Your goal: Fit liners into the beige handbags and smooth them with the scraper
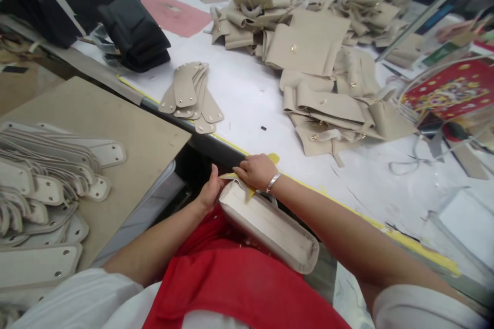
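A beige bag body (270,226) lies slanted over my lap, against the red apron (247,277). My left hand (210,190) is at its far left corner, thumb raised, its other fingers hidden behind the edge. Closed over the same end of the bag is my right hand (258,170), with a silver bracelet on the wrist. Between the two hands a yellow strip (250,194) shows at the bag's corner, its upper part pinched under my right fingers.
Beige straps with rivets (189,90) lie on the white table (247,97). Beige bag pieces (309,46) are heaped beyond. More straps (46,185) cover the board (135,128) at left. Black pieces (135,31) sit at upper left, a red bag (451,87) at right.
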